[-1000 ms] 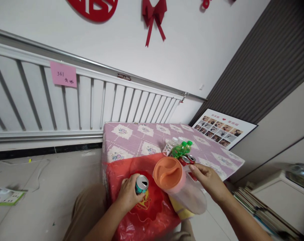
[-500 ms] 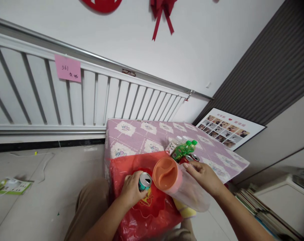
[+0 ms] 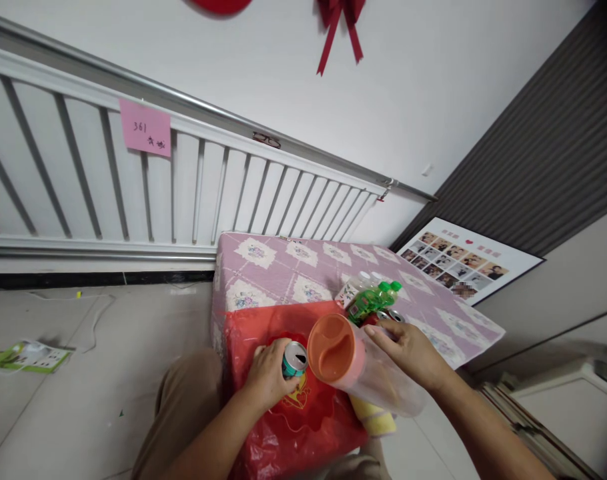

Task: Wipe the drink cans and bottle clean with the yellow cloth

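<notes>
My left hand (image 3: pixel 269 377) is wrapped round a teal drink can (image 3: pixel 294 361), its opened silver top facing me. My right hand (image 3: pixel 407 350) grips a translucent plastic pitcher (image 3: pixel 388 383) that lies tilted, its orange lid (image 3: pixel 332 350) close to the can. Part of the pitcher's far side is hidden by my right hand. Below both hands is a red scalloped tray (image 3: pixel 311 407) with a yellow design, set on red plastic sheeting (image 3: pixel 253 320).
Behind the pitcher stand green-capped bottles (image 3: pixel 368 301), clear-capped bottles and red cans (image 3: pixel 382 317). A yellow cloth (image 3: pixel 376 419) hangs at the table's near edge. The purple flowered tablecloth (image 3: pixel 278 273) runs back to a white radiator (image 3: pixel 263 193). A photo board (image 3: pixel 463 257) leans at right.
The whole view has shifted slightly, so everything sits a little further right. Both hands keep their holds, with can and pitcher almost unmoved relative to each other.
</notes>
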### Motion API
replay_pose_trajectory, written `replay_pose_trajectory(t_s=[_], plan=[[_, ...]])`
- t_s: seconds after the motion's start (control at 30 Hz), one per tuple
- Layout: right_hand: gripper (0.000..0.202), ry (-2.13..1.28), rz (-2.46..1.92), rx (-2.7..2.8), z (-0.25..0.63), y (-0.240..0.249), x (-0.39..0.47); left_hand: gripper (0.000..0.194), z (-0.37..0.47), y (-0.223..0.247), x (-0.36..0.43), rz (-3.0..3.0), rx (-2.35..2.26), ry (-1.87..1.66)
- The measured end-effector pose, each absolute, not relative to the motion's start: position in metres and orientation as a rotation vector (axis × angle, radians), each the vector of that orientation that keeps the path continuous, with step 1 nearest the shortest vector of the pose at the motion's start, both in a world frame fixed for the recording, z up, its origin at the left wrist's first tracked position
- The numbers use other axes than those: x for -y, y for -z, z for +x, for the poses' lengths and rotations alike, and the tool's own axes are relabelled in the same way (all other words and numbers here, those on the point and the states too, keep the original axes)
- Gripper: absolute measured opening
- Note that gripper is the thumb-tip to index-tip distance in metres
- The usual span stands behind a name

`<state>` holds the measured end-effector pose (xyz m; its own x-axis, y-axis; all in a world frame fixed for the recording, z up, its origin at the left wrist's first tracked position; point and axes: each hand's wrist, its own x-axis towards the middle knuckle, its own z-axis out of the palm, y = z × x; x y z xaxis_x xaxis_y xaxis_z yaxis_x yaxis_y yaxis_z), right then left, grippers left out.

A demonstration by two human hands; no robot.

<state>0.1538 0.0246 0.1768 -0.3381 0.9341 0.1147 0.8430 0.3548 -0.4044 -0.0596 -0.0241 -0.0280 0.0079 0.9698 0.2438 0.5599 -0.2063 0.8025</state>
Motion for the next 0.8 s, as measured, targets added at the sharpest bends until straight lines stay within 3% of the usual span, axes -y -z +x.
replay_pose_trajectory(t_s=[0.8], plan=[[0.043, -0.308, -1.516, 2.361, 0.138, -0.182, -0.026, 0.061, -0.065, 0.021, 0.026, 1.787, -1.573, -1.072]])
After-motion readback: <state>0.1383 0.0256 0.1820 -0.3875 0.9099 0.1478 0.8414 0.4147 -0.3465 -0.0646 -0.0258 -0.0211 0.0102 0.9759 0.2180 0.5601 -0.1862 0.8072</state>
